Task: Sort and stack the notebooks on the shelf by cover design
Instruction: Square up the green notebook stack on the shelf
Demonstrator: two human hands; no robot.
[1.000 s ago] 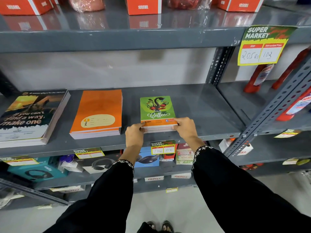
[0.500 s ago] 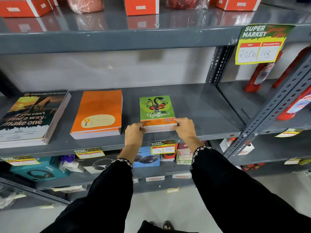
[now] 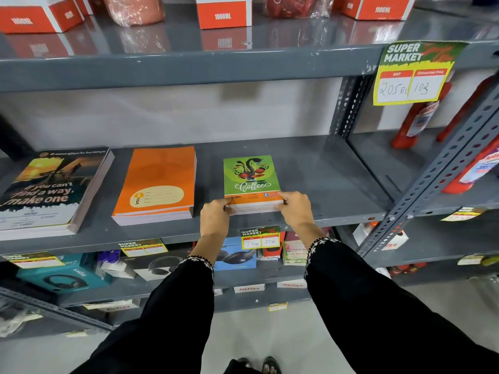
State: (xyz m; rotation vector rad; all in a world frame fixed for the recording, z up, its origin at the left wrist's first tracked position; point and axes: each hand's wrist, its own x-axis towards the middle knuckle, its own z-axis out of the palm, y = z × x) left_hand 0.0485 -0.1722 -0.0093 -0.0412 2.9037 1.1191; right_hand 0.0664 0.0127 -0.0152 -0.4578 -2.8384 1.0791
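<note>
Three notebook stacks lie flat on the grey middle shelf (image 3: 318, 174). A green "Coffee" stack (image 3: 249, 175) sits in the middle. My left hand (image 3: 216, 215) grips its near left corner and my right hand (image 3: 295, 209) grips its near right corner. To its left lies an orange stack (image 3: 159, 179) with a cream label. At the far left lies a thicker stack with a dark sunset cover (image 3: 46, 190) reading "If you can't find a way, make one".
The upper shelf holds red and white 1000ML boxes (image 3: 222, 12). A slanted perforated upright (image 3: 432, 171) borders the shelf on the right, with red bottles (image 3: 415, 125) beyond. A yellow price tag (image 3: 413, 74) hangs above. Headphone boxes (image 3: 62, 273) fill the lower shelf.
Both hands stay on the near corners of the green stack. The stack has not visibly moved.
</note>
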